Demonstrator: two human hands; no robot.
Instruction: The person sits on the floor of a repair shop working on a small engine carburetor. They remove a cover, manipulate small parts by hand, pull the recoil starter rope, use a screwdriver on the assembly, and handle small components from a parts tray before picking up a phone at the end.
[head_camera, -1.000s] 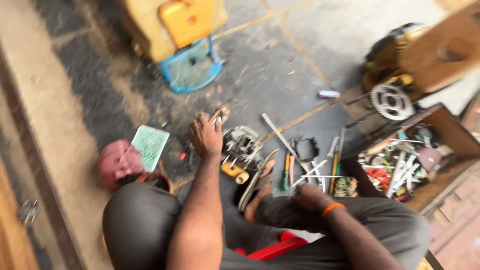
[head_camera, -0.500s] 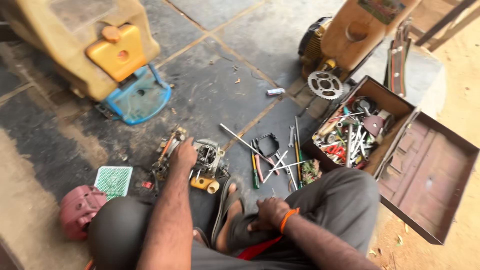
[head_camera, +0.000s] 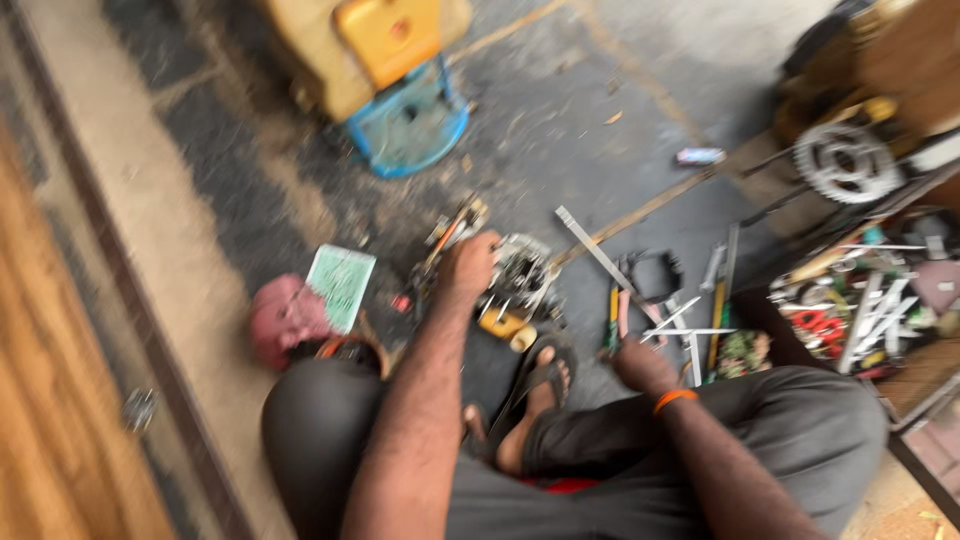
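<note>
My left hand (head_camera: 468, 262) reaches forward to the dark floor and rests against a small grey metal engine part (head_camera: 520, 272). A tool with orange handles (head_camera: 452, 228) lies just beyond the fingers. Blur hides whether the hand grips anything. My right hand (head_camera: 640, 365), with an orange wristband (head_camera: 672, 400), sits curled above my right knee. It is close to a scatter of hand tools (head_camera: 680, 320), and nothing shows in it. My foot in a black sandal (head_camera: 540, 385) lies between the two arms.
An open metal toolbox (head_camera: 905, 395) full of tools stands at right, with a toothed sprocket (head_camera: 845, 160) behind it. A yellow machine (head_camera: 390, 40) with a blue round base (head_camera: 410, 125) stands ahead. A green mesh pad (head_camera: 340, 285) and a pink object (head_camera: 285, 320) lie at left.
The view has swung left and blurred. My left hand stays at the metal part. My right hand stays curled by my knee near the tools.
</note>
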